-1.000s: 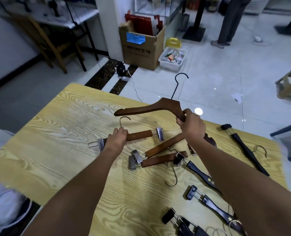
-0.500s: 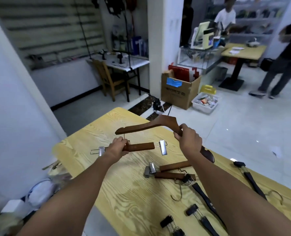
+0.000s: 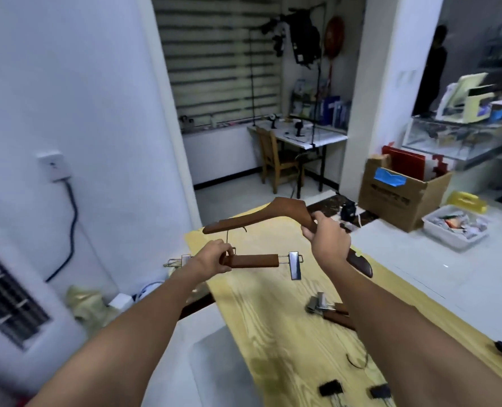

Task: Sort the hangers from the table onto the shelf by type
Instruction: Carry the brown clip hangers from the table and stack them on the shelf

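Note:
My right hand [image 3: 327, 236] grips a brown wooden coat hanger [image 3: 261, 217] by its right arm, held up above the far end of the yellow wooden table [image 3: 273, 324]. My left hand [image 3: 214, 255] holds a brown wooden clip hanger [image 3: 255, 260] with metal clips, lifted just below the coat hanger. More brown clip hangers [image 3: 327, 309] lie on the table, partly hidden by my right forearm. Black clip hangers [image 3: 332, 387] show at the table's near edge. No shelf is in view.
A white wall with a socket and cable [image 3: 70, 230] stands to the left. A white unit with a vent [image 3: 6, 301] is at the near left. A cardboard box [image 3: 399, 198], a white bin [image 3: 455, 227], a wooden chair [image 3: 276, 160] and a desk stand beyond the table.
Both hands have lifted their hangers off the table. The view has swung up and to the left, from the tabletop towards the wall and the back of the room.

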Motion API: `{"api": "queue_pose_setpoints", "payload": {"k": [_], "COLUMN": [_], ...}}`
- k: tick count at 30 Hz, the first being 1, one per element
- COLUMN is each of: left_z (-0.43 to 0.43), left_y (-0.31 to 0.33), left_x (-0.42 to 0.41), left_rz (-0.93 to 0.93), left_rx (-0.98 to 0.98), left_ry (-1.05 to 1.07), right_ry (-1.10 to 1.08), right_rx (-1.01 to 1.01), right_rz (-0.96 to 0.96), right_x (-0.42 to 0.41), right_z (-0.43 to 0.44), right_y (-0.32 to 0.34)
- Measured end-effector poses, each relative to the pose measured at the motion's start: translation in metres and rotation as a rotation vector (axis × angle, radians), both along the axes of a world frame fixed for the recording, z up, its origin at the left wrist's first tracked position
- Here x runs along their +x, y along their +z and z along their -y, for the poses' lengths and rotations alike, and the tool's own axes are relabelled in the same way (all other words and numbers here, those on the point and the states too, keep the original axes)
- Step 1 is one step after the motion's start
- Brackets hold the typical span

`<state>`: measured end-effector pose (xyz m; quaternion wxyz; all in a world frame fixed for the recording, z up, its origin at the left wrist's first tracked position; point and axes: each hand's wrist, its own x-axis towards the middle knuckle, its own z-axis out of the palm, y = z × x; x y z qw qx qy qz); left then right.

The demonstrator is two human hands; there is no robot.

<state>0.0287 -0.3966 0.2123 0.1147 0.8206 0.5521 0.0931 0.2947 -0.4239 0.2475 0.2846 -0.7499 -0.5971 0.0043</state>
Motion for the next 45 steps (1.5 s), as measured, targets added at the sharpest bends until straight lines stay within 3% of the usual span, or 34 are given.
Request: {"api": "queue_pose_setpoints", "payload": {"k": [10, 21, 38, 45], "left_z": [0.098, 0.29, 0.594, 0.694], "left_y": [0.018, 0.047, 0.057, 0.05], "left_x": [-0.15, -0.276, -0.34, -0.335], "left_rz": [-0.003, -0.052, -0.062, 0.055], "left_rx": [0.035, 0.059, 0.132, 0.186], "left_ry": [0.333, 0.708, 1.2, 1.433], "right_ry": [0.254, 0.545, 1.031, 1.27], "right_rx": [-0.023, -0.083, -0.15, -0.126], "right_rz": [-0.108, -0.193, 0.011, 0.134], "right_x": [-0.142, -0.299, -0.458, -0.519], "right_z": [0.002, 0.085, 0.267, 0.326], "right_y": [0.009, 0.028, 0.008, 0.001]}}
